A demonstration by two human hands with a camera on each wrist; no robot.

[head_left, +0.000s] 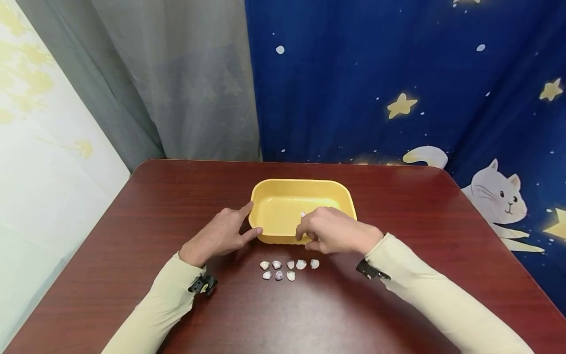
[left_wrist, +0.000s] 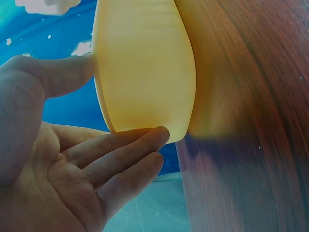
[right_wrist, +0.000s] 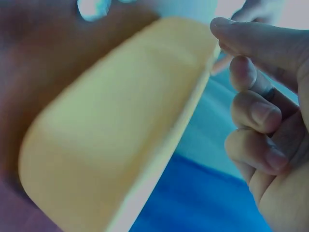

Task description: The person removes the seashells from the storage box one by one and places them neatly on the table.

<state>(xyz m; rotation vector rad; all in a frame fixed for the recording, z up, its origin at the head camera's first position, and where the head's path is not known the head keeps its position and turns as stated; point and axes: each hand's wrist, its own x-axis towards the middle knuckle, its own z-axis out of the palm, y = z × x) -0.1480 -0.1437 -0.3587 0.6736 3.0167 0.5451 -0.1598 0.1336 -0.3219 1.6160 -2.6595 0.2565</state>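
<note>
A yellow plastic basin point(head_left: 305, 183) stands on the table, with one small pale seashell point(head_left: 302, 214) showing beside the right hand. My left hand point(head_left: 223, 231) touches the basin's near left corner, thumb and fingers spread and fairly straight. Over the near rim hangs my right hand point(head_left: 333, 230), its lower fingers curled in the right wrist view. Whether its fingertips hold a shell is hidden. Several small white and purplish seashells point(head_left: 301, 264) lie in two rows on the table in front of the basin.
The dark red-brown wooden table point(head_left: 185, 187) has rounded far corners. A grey curtain point(head_left: 199, 88) and a blue curtain with stars and a cat point(head_left: 336, 83) hang behind it. Each wrist wears a black strap point(head_left: 203, 284).
</note>
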